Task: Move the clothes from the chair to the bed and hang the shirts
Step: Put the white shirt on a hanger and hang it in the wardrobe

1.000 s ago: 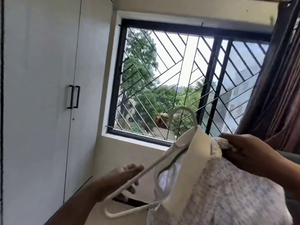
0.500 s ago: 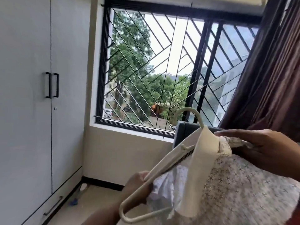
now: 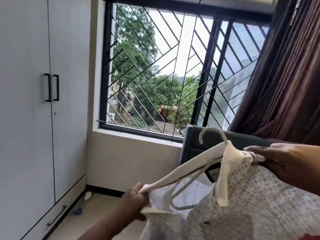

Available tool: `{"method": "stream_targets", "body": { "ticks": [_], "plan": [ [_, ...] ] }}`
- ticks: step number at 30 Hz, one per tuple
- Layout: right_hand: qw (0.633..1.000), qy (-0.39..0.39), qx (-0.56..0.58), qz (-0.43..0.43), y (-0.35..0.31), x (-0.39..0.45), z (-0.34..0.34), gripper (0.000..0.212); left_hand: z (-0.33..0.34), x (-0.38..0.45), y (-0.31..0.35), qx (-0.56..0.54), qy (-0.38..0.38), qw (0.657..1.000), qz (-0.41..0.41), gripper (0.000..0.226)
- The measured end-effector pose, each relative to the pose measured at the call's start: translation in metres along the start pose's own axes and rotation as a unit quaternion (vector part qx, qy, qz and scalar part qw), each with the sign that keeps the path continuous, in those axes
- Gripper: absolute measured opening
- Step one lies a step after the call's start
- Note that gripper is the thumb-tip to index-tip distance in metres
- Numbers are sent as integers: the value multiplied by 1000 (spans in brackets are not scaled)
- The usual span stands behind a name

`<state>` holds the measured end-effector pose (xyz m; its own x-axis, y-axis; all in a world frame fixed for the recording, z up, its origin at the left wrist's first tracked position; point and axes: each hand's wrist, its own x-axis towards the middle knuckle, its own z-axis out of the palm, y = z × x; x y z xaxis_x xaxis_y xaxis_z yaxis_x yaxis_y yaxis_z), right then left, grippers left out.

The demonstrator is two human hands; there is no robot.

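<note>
**Shirt being fitted on hanger**

Wardrobe (image 3: 34, 118) at nine o'clock, window (image 3: 173, 75) at twelve. The patterned shirt (image 3: 251, 196) hangs at five o'clock over a white hanger (image 3: 213, 135). Left hand (image 3: 136, 198) pinches its collar edge; right hand (image 3: 284, 161) grasps its shoulder.

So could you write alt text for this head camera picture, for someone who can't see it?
Two hands fit a patterned shirt onto a white hanger: the left hand grips the collar, the right hand holds the shoulder. Behind are a barred window and closed wardrobe.
</note>
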<state>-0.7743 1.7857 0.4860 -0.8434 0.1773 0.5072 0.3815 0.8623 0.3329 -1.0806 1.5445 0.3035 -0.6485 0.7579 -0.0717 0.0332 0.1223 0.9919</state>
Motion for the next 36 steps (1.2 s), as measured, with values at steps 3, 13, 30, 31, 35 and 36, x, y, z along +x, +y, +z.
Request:
{"method": "stream_targets", "body": {
  "ticks": [3, 13, 30, 31, 35, 36],
  "plan": [
    [997, -35, 13, 62, -42, 4, 13, 33, -8, -10, 19, -84, 16, 996, 17, 23],
    [943, -13, 262, 205, -105, 17, 24, 66, -7, -69, 69, 227, -209, 919, 244, 23],
    [720, 68, 649, 238, -96, 40, 33, 74, -115, -52, 88, 366, 262, 781, 434, 36],
    [684, 90, 672, 269, -92, 43, 24, 60, -122, -54, 93, 343, 267, 789, 434, 34],
    [719, 84, 618, 307, -85, 56, -18, 52, -142, -56, 102, 303, 279, 797, 443, 38],
    [745, 79, 594, 292, -89, 60, -28, 56, -143, -57, 103, 306, 275, 796, 444, 39]
  ]
}}
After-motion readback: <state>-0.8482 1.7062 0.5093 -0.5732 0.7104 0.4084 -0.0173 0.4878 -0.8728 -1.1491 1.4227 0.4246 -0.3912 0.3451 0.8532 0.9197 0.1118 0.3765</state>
